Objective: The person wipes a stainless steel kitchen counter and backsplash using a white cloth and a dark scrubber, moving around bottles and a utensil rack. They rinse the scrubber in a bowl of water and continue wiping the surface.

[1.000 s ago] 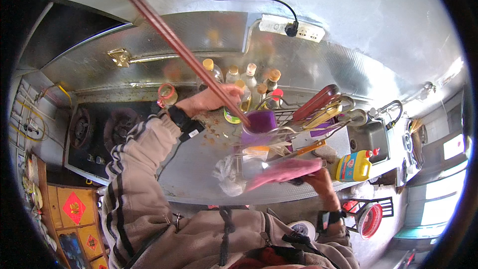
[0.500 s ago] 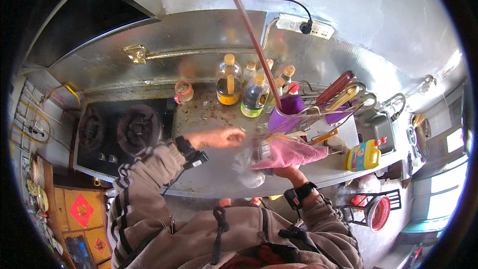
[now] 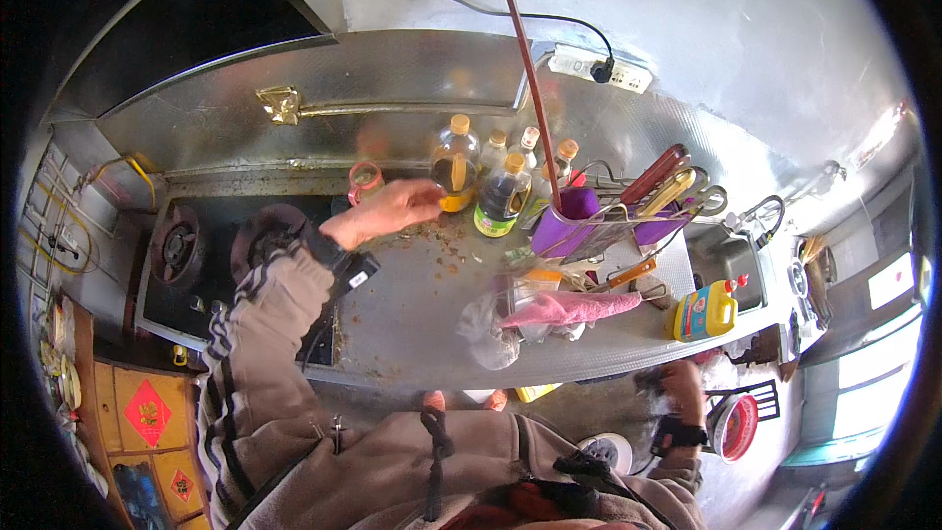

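My left hand [image 3: 388,210] reaches over the counter, its fingers stretched out and holding nothing. The fingertips overlap a large oil bottle [image 3: 454,159] with a yellow cap; whether they touch it I cannot tell. Just behind the hand stands a small glass jar [image 3: 365,180] with a pink rim. A dark sauce bottle [image 3: 502,198] with a green label is to its right. My right hand [image 3: 682,388] hangs beyond the counter's front edge, its fingers dark and blurred. A pink cloth [image 3: 574,308] lies on the counter beside a clear plastic bag [image 3: 489,336].
Purple utensil holders [image 3: 565,231] in a wire rack stand at the back right, with a long brown stick [image 3: 535,88] rising from one. A yellow jug [image 3: 705,311] is near the sink [image 3: 721,260]. The gas hob [image 3: 211,299] lies left. Low on the right is a red-rimmed basin [image 3: 736,429].
My left hand has moved left and back toward the oil bottle. My right hand has left the pink cloth and dropped to the right; the cloth now lies flatter.
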### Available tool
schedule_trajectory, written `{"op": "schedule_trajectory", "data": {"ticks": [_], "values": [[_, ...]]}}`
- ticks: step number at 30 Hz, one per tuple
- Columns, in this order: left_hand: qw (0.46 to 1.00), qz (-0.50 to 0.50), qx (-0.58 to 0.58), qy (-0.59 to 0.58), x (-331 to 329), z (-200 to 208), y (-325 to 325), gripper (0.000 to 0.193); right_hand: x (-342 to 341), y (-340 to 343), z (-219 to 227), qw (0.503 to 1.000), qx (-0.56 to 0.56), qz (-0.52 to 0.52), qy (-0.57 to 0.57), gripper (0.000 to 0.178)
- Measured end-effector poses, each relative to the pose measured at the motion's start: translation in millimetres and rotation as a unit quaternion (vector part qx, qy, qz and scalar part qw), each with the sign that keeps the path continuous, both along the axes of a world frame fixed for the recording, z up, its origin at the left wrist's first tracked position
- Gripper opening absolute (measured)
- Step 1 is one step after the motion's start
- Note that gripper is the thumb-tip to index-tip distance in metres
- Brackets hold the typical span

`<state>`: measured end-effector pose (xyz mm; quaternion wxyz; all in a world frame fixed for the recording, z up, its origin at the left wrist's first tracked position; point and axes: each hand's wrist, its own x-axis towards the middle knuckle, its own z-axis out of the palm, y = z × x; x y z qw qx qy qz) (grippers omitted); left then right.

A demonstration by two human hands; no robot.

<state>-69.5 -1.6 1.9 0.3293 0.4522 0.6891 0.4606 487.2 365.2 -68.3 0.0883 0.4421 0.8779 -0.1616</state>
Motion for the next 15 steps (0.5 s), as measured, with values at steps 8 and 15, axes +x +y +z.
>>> {"op": "schedule_trajectory", "data": {"ticks": [8,15], "values": [[0.992,-0.093,0.082,0.033,31,62,82,0.042,-142,-62,193,0.924,-0.112,0.104,0.352,0.033],[0.949,-0.19,0.069,-0.243,74,86,56,0.068,-276,-155,202,0.832,0.058,0.377,0.402,0.026]]}}
